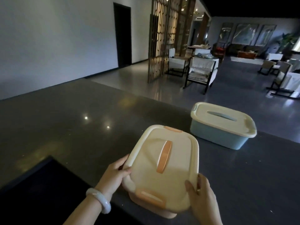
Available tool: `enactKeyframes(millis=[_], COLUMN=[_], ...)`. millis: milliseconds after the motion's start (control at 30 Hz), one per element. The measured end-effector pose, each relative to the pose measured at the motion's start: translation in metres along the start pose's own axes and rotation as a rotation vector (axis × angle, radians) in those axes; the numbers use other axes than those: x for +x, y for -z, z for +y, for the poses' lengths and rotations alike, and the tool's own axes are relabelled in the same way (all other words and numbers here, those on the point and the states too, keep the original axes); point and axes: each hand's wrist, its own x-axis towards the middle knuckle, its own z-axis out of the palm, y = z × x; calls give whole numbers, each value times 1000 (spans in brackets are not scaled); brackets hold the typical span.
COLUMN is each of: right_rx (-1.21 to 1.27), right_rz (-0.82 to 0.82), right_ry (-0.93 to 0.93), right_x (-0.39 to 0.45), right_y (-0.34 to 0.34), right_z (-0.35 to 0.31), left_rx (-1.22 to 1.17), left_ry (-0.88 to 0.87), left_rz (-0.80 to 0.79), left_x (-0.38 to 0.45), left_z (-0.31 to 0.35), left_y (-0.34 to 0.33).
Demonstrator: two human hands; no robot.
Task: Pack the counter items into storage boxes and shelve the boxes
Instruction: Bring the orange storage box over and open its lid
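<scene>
1. I see the orange storage box [159, 174] low in the centre of the frame, on the near edge of the dark counter [65, 127]; its cream lid is on, with an orange handle along the middle and an orange clasp at each short end.
2. My left hand [113, 174] grips the box's left side, thumb curled over the lid rim and fingers tucked beneath it; a pale bangle [99, 200] sits on that wrist.
3. My right hand [203, 200] holds the lower right corner of the box, thumb pressed on the lid edge and fingers wrapped down the side; a ring shows on one finger.
4. The blue storage box [222, 127] stands right of centre, further back on the counter and well apart from the orange one; its cream lid is shut, with a blue handle on top and a blue clasp at its left end.
5. A dark recess [40, 184] cuts into the counter at lower left; whether anything lies in it, I cannot tell.
6. Beyond the counter, in the upper right of the frame, stand chairs [199, 73] and a lattice screen [162, 38]; a dark doorway [122, 34] shows upper centre.
</scene>
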Motion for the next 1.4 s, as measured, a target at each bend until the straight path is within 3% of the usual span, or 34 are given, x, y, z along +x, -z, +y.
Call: enactKeyframes(millis=[300,867,933,1000,1100,1133,1233,1300,1400], right_rx=[35,128,135,79,-269,-295,-248,-296,-276], right_rz=[-60,202,224,238,346,335,92,15,48], right_ry=[90,11,-3,-3,144,215,426,543,539], right_x=[24,22,22,18,7,2,-16,-23,-23], right_y=[-57,-170,-170,-169,-169,-171,-189,-200,-203], right_z=[-32,-113,-116,-117,-126,-133,-151,-153,-155], left_rx=[-35,108,215,493,851,910,1113,1226,1375], left_ry=[52,-80,-131,-212,-454,-570,-796,-785,-732], left_rz=[131,-185,-211,-211,-129,-123,-205,-291,-339], left_x=[24,138,144,150,159,162,175,183,192], left_z=[3,-2,-1,5,18,22,31,31,23], left_y=[50,179,184,186,179,174,152,137,126])
